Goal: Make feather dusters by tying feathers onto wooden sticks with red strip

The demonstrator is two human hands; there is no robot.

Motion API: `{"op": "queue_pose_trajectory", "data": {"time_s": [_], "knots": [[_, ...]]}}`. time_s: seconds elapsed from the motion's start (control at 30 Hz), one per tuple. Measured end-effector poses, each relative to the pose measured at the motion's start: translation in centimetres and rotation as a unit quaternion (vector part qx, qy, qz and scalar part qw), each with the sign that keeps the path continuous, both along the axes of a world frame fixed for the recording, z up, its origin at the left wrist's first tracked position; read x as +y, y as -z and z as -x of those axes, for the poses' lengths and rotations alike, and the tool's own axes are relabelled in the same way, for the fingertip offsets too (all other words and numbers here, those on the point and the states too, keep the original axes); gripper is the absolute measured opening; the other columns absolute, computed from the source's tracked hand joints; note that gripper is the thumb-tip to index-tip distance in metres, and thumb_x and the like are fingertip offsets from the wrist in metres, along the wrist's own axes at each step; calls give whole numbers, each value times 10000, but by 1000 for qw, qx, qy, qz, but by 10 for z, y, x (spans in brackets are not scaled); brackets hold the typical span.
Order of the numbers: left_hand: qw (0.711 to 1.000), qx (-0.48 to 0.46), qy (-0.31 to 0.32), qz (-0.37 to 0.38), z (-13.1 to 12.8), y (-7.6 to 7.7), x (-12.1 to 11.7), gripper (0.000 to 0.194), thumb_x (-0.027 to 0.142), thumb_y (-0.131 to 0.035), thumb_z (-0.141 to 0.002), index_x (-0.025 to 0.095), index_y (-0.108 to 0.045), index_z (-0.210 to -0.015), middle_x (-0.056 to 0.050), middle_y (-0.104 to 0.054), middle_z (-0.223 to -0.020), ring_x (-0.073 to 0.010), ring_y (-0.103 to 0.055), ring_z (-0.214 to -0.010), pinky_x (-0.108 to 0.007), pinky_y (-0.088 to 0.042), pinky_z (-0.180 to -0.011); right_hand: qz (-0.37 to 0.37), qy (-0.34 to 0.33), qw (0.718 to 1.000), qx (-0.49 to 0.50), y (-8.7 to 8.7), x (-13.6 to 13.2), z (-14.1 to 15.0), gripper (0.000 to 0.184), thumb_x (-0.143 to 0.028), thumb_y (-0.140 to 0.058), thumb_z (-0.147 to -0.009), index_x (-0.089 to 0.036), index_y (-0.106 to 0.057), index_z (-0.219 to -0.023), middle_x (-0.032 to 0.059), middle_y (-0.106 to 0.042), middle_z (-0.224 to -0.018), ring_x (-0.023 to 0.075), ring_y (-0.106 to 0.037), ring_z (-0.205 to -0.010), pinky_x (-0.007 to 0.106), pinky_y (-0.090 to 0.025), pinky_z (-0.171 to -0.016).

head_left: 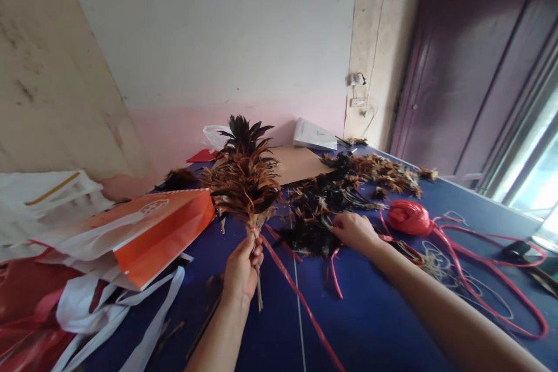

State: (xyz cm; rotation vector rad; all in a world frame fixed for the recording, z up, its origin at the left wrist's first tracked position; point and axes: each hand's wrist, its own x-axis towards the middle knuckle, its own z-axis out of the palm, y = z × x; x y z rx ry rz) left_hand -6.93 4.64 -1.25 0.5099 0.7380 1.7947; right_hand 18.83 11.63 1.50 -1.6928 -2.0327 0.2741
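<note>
My left hand [244,264] is closed around the thin stick handle of a feather duster [246,180], held upright with brown feathers low down and black ones at its tip. Pink plastic twine [300,296] is wound at the feathers' base and trails down toward me over the table. My right hand [355,229] reaches into a pile of loose black feathers [309,232], its fingers bent together at the pile's right side. Whether a feather is pinched between those fingertips is hard to make out.
More brown feathers [379,171] lie at the back right of the blue table [357,325]. A ball of pink twine [407,217] with loose loops sits on the right. An orange and white bag [165,232] lies on the left. Behind are a cardboard sheet [300,163] and a white box [314,133].
</note>
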Motion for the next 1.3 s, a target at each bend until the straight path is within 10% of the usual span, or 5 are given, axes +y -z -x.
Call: {"op": "queue_pose_trajectory", "data": {"time_s": [0.23,0.5,0.6,0.73,1.3], "knots": [[1000,24,-2,-12,-3,-1,-3,265,242,-787,-547,91,-684,-738,-31,-572,-628,-16,-398,-457,-119,-266,-373,24,45,998,34,21,13,13,98,-189,-564,-627,-168,-650,-671,107,-643,-806,272,-583,-841,347,-381,-708],[999,42,-26,7,-11,-4,-7,311,272,-797,-516,88,-690,-742,-45,-599,-619,-37,-438,-471,-135,-265,-385,51,8,945,324,-7,-8,28,196,-370,-441,-774,-187,-508,-748,7,-532,-618,145,-544,-590,261,-432,-552],[998,50,-34,12,-15,-4,-7,320,278,-801,-497,90,-694,-733,-43,-608,-597,-42,-442,-459,-143,-263,-385,104,-66,875,469,-19,-35,50,191,-376,-506,-741,-189,-475,-723,-12,-518,-612,109,-526,-542,235,-442,-524],[997,62,-34,11,-19,-3,-7,326,294,-789,-505,95,-697,-748,-35,-617,-585,-40,-436,-442,-148,-261,-387,217,-157,704,658,-20,-64,87,252,-296,-709,-604,-167,-514,-699,-32,-526,-551,80,-481,-468,192,-382,-445],[992,127,-12,-1,-27,0,-12,274,357,-718,-615,111,-678,-730,45,-479,-510,-48,-364,-458,-177,-235,-429,124,-112,765,622,11,-57,144,259,-355,-674,-609,-146,-555,-705,-27,-550,-530,98,-468,-451,234,-388,-469]]}}
